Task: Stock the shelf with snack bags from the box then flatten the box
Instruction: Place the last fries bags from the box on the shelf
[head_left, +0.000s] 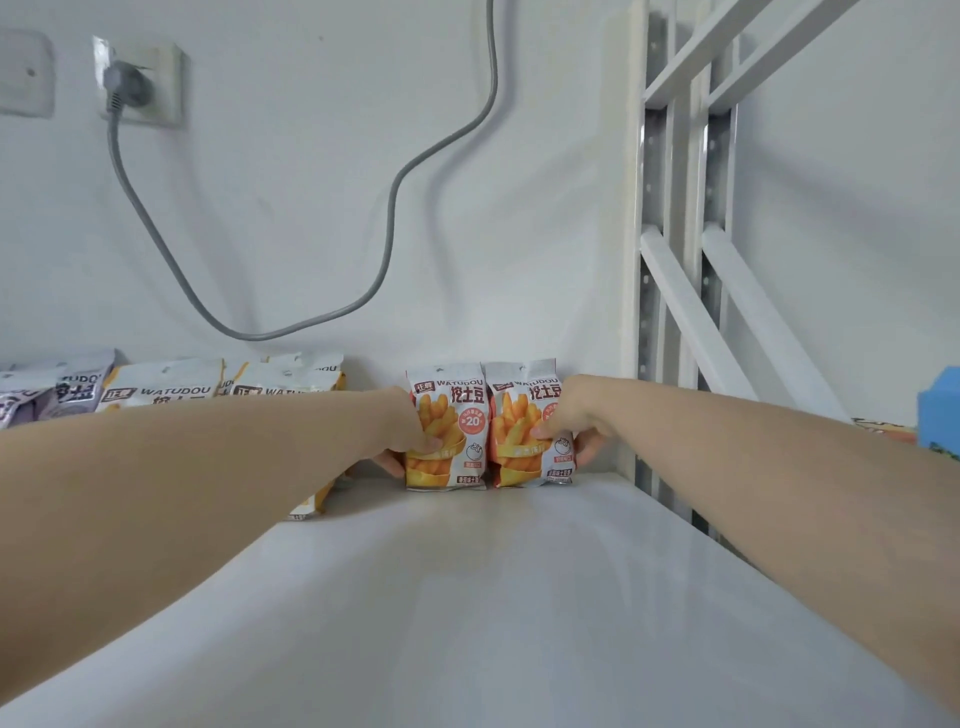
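Observation:
Two orange-and-white snack bags stand upright side by side at the back of the white shelf (519, 597), against the wall. My left hand (408, 431) grips the left bag (448, 423), thumb on its front and fingers behind its left edge. My right hand (569, 418) grips the right bag (527, 423) the same way from its right side. The two bags touch each other. The box is not in view.
More snack bags (171, 387) stand in a row at the back left, partly hidden by my left forearm, with purple ones (52, 395) at the far left. A grey cable (387, 228) hangs from a wall socket (140, 83). White shelf uprights (675, 291) stand on the right, a blue object (937, 410) beyond.

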